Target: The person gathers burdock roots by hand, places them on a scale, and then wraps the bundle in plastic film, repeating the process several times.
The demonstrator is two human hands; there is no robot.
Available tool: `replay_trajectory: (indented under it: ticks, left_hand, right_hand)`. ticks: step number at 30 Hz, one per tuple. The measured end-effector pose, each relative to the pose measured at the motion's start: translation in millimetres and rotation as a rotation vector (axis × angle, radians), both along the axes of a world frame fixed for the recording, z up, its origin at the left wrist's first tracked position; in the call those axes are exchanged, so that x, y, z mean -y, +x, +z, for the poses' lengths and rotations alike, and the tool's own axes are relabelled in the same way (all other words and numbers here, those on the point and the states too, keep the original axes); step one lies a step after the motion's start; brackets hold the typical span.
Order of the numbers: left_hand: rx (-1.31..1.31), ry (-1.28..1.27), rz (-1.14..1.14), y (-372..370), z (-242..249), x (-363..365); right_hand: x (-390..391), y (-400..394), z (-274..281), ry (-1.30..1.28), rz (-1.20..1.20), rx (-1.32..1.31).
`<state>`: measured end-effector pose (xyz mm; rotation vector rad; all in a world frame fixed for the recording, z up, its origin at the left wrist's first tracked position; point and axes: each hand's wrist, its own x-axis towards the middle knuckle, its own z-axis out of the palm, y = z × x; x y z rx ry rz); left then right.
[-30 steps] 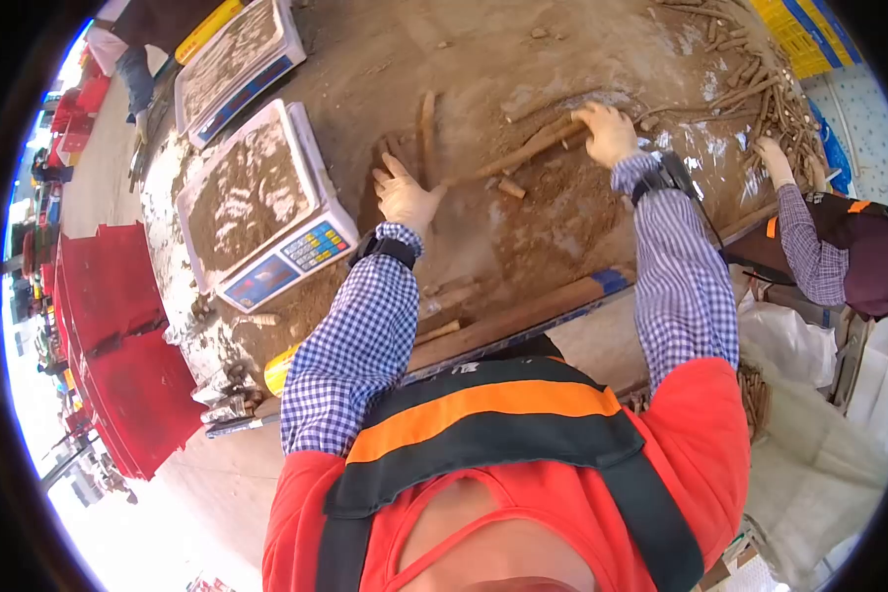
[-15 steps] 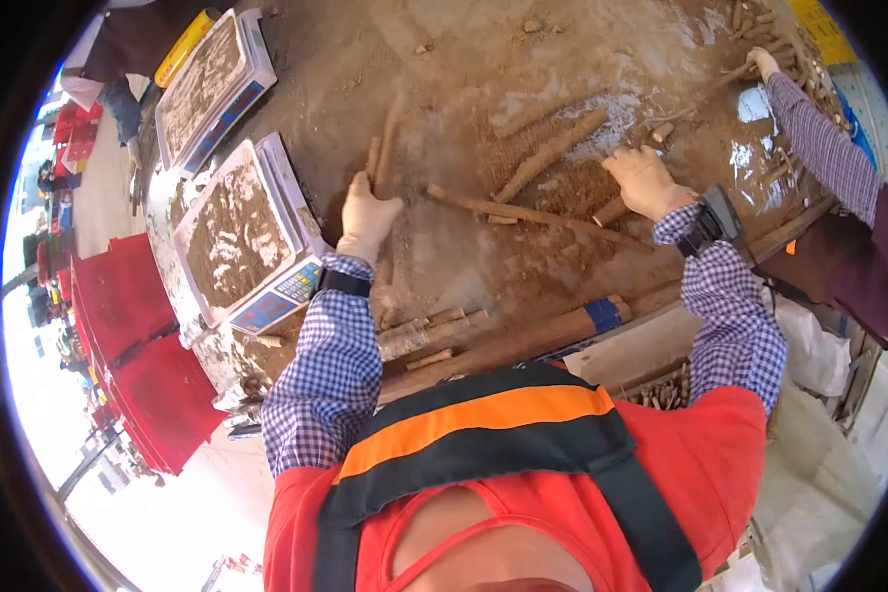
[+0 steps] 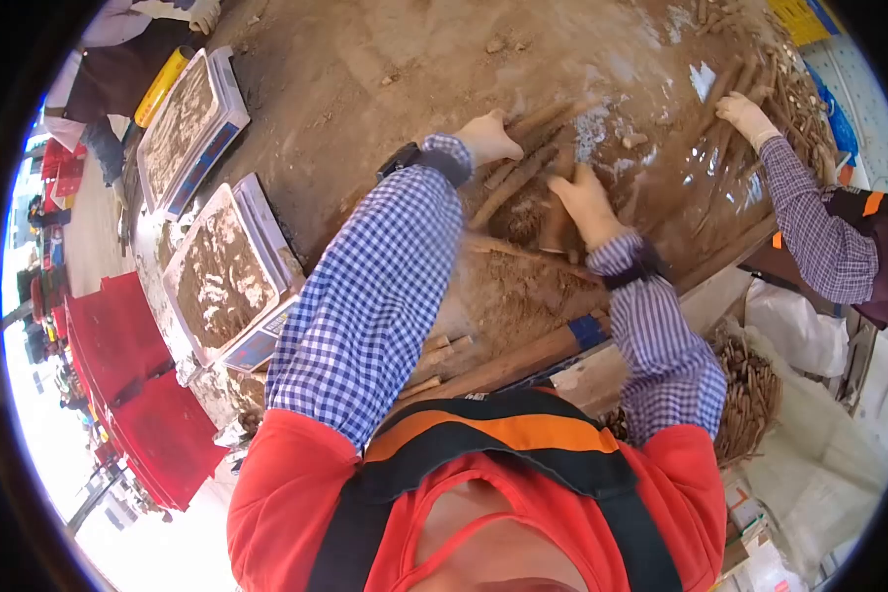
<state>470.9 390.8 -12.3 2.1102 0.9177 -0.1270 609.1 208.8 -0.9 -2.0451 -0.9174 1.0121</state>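
My left hand [image 3: 485, 137], in a pale glove, reaches across to the pile, thumb and fingers about the near end of brown root sticks [image 3: 551, 118]. Just below it lie a dark root piece [image 3: 531, 166] and a longer root [image 3: 500, 200]. My right hand [image 3: 588, 205], gloved too, closes on a thick brown root [image 3: 555, 225] that points away from me; its fingers are slightly blurred. A long thin root [image 3: 523, 251] lies crosswise below both hands.
Two scales with soil-covered trays [image 3: 229, 271] [image 3: 180, 123] stand at left. A co-worker's gloved hand [image 3: 747, 116] touches roots at a heap [image 3: 794, 109] at right. A wooden beam [image 3: 493, 361] runs along the near edge. A sack of thin roots [image 3: 750, 400] stands lower right.
My left hand has moved right, away from the scales, with root sticks. My right hand has come left onto the thick root. The co-worker's hand has shifted over the heap.
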Motion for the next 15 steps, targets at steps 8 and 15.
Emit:
replay_trajectory:
  ticks: [8,15]
  left_hand:
    - [0.649,-0.802,0.215,-130.7,31.3,51.3]
    - [0.769,-0.865,0.957,-342.8,165.6,80.6]
  right_hand:
    - [-37.1,-107.9,21.4,0.371,-0.145,-0.483]
    - [-94.2,-298.8,107.4,0.229,0.311,-0.759]
